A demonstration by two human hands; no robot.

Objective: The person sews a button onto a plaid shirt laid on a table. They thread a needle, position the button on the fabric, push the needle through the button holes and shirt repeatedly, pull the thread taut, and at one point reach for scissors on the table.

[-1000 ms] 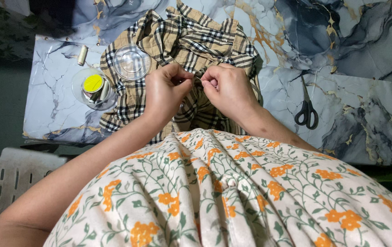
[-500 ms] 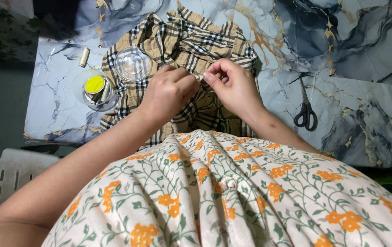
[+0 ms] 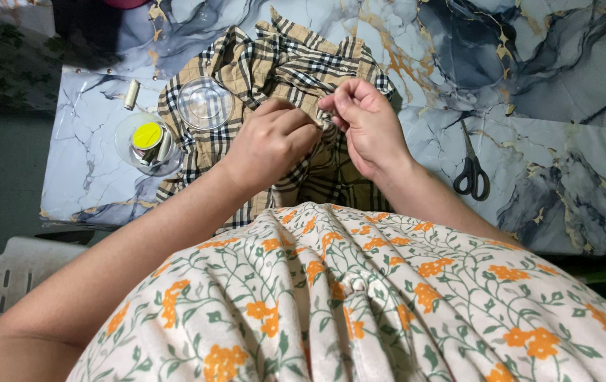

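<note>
While pinched, plaid shirt (image 3: pixel 285 67) collar-away.

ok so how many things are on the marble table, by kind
Plaid shirt, under both hands: 1
Scissors: 1
Clear round lid on the shirt: 1
Clear round container holding a yellow-topped spool: 1
Spools of thread, counting the pale spool: 2
Total: 6
</note>
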